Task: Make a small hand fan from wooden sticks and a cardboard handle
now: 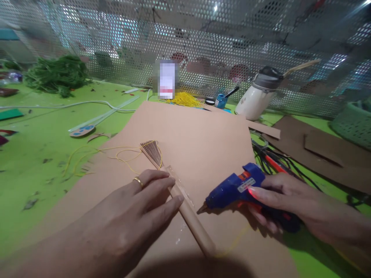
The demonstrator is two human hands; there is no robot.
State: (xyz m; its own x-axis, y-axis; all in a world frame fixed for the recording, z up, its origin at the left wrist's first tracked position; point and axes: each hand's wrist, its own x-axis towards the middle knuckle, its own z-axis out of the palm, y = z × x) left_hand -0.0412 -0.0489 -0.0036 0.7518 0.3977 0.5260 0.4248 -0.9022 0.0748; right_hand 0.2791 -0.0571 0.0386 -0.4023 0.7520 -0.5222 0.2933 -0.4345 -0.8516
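Observation:
My left hand, with a ring on one finger, lies over a rolled brown paper stick and holds it against the sheet beneath. Its thumb is hidden. Clear glue beads show along the stick's flap. From the stick's far end spreads a small pleated fan-shaped piece, with yellow thread looped around it. My right hand is closed around the handle of a blue glue gun. The gun's nozzle points left, close beside the stick, apart from my left fingers.
A large brown paper sheet covers the green table. Behind it stand a phone, yellow strands, a blue paint jar and a white tumbler. Cables and cardboard pieces lie right; green strands lie left.

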